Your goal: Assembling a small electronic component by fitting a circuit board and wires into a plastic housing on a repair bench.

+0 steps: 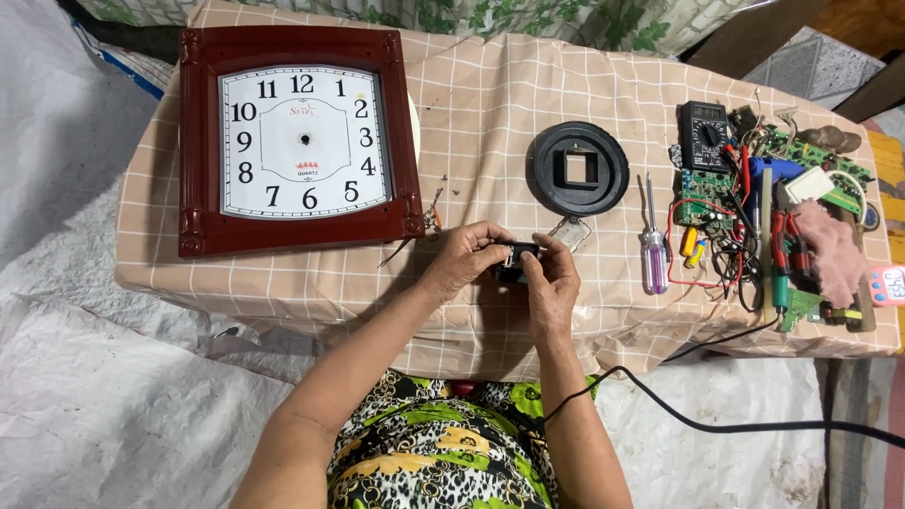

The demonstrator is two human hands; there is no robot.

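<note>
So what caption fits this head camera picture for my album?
Both hands hold a small black clock movement beside a handless red-framed wall clock.

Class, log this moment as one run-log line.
left hand: holds small black module | right hand: holds same module | screwdriver: lying on table

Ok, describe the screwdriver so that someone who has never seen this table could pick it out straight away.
Start at the table with the checked beige cloth, then find the round black ring with a square hole near its middle. Just right of the ring, left of the heap of circuit boards and wires, lies the screwdriver. Its clear purple handle sets it apart.
</note>
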